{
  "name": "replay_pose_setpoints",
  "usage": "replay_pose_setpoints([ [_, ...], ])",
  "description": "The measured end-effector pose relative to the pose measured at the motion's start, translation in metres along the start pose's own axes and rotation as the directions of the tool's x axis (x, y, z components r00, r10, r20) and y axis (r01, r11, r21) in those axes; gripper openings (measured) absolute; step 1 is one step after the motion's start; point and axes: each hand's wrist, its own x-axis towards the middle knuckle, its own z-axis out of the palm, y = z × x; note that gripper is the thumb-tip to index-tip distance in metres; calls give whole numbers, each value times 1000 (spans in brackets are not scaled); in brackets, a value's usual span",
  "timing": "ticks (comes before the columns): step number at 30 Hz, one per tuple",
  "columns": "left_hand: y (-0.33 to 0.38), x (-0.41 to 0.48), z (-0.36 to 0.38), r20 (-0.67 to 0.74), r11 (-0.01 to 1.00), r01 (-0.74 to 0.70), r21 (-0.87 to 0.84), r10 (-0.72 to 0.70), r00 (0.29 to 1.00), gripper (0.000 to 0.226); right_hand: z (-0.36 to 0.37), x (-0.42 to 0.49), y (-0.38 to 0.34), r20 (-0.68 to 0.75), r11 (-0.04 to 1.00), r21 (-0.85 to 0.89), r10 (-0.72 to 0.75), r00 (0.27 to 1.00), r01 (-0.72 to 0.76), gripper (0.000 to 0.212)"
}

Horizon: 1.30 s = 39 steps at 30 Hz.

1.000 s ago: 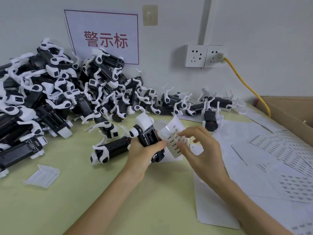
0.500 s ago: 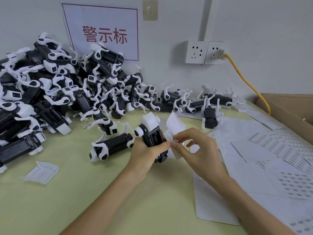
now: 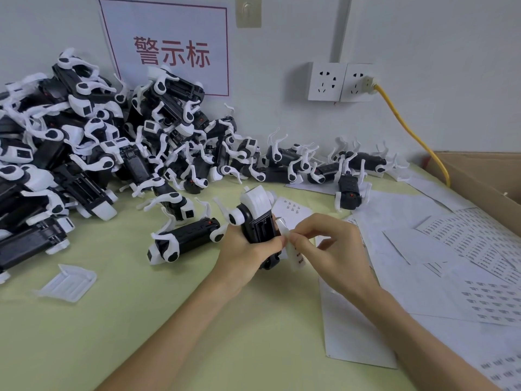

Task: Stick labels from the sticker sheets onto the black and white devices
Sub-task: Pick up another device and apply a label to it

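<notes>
My left hand (image 3: 244,253) grips a black and white device (image 3: 258,220) upright above the green table, its black underside facing me. My right hand (image 3: 331,249) pinches a small white label strip (image 3: 296,256) right beside the device, its fingertips meeting my left thumb. A small sticker sheet (image 3: 293,211) lies just behind the device. Another device (image 3: 184,239) lies flat to the left of my left hand. A big pile of black and white devices (image 3: 84,142) fills the back left.
Several sticker sheets and white backing papers (image 3: 451,249) cover the table on the right. A cardboard box (image 3: 485,182) stands at the far right, with a yellow cable (image 3: 406,128) running to the wall socket. A white plastic cover (image 3: 69,282) lies at the left.
My right hand has drawn in against the device with the label strip, which was held spread out higher a second ago. The view has shifted slightly.
</notes>
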Motion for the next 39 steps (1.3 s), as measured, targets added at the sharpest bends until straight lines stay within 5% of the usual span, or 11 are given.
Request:
replay_pose_setpoints([
  [14,7,0,0,-65,998,64,-4,-64,996,22,-4,4,-2,66,993,76,89,994,-94,15],
  [29,8,2,-1,-117,983,148,-111,-161,980,19,1,4,-2,27,998,57,8,1000,-9,12],
  [39,7,1,-3,64,917,246,-315,-238,969,11,-2,5,-1,-19,994,83,66,998,-64,15],
])
